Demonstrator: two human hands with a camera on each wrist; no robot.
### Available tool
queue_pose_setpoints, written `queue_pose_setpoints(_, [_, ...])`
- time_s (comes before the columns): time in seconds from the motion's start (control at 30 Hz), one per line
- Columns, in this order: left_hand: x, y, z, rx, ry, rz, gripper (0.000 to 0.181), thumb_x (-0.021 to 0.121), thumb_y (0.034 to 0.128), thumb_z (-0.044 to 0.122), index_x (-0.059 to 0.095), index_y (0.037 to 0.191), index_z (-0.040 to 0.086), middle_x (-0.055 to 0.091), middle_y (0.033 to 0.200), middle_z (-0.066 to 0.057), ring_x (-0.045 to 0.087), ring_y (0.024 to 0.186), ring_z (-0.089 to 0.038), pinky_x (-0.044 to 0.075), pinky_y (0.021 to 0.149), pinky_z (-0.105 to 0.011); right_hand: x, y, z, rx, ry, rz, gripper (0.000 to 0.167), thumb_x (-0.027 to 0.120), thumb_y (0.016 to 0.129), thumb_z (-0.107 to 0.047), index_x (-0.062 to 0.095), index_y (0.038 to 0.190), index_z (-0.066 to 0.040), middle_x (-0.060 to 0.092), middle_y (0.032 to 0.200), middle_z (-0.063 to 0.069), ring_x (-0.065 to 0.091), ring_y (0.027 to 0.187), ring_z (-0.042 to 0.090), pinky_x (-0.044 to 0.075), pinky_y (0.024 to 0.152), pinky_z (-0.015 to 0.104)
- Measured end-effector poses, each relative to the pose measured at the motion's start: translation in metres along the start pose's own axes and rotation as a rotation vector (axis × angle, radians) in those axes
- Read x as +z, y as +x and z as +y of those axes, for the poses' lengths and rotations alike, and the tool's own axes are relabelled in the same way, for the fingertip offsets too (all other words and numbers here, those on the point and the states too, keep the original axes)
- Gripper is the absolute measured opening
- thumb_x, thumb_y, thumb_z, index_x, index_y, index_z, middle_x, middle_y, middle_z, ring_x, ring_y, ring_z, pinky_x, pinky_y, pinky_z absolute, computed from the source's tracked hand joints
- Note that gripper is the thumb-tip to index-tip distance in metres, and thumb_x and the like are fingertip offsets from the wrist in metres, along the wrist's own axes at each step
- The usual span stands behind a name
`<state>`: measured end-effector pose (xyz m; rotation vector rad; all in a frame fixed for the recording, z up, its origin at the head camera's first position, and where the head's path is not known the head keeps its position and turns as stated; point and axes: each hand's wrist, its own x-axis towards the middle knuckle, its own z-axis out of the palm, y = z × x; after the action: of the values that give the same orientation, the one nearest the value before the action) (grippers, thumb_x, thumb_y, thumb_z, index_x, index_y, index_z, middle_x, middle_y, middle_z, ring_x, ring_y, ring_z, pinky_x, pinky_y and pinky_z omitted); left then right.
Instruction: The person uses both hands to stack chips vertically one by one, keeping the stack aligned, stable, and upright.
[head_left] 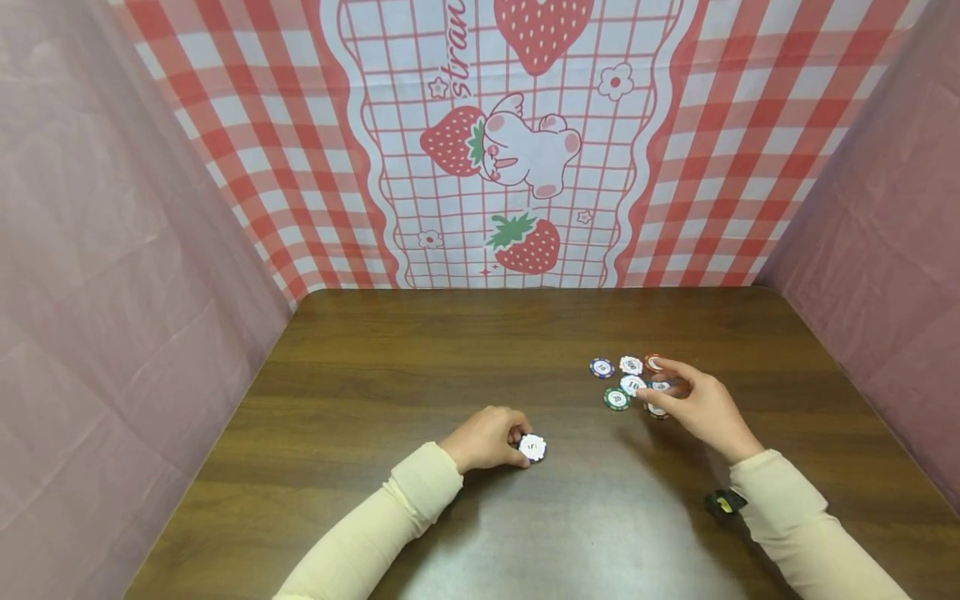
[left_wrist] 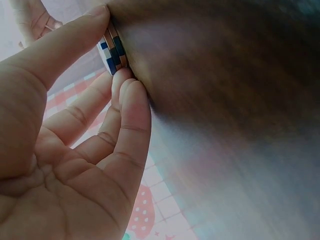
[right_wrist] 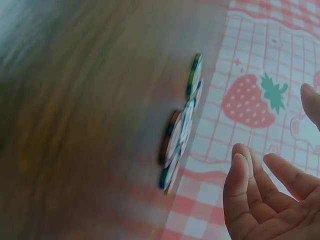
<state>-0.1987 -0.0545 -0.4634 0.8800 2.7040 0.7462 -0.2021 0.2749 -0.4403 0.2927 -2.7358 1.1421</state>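
Near the middle of the table, my left hand pinches a small stack of poker chips between thumb and fingers; a white chip is on top. Blue, white and orange-brown edges of that stack show in the left wrist view. To the right, my right hand hovers over a loose group of chips, thumb and fingers spread. Blue, white, green and red chips lie there, with a pale "10" chip among them. Others are partly hidden by my fingers. The right wrist view shows this hand holding nothing, apart from the chips.
The brown wooden table reaches back to a red-and-white strawberry cloth. Pink curtains hang along both sides. Under my right wrist shows a small black object with a yellow patch.
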Motion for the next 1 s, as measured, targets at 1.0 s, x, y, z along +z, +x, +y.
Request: queue_pose_setpoints(1.0, [0.001, 0.0, -0.001, 0.006, -0.016, 0.004, 0.032, 0.087, 0.0687, 0.018, 0.071, 0.096, 0.01, 0.065, 0.08, 0.005, 0.054, 0.073, -0.002, 0.044, 0.07, -0.016, -0.015, 0.001, 0.032, 0.121, -0.189, -0.182, 0.064, 0.072, 0.085, -0.046, 0.062, 0.123, 0.005, 0.072, 0.097, 0.012, 0.063, 0.091, 0.022, 0.048, 0.074, 0.034])
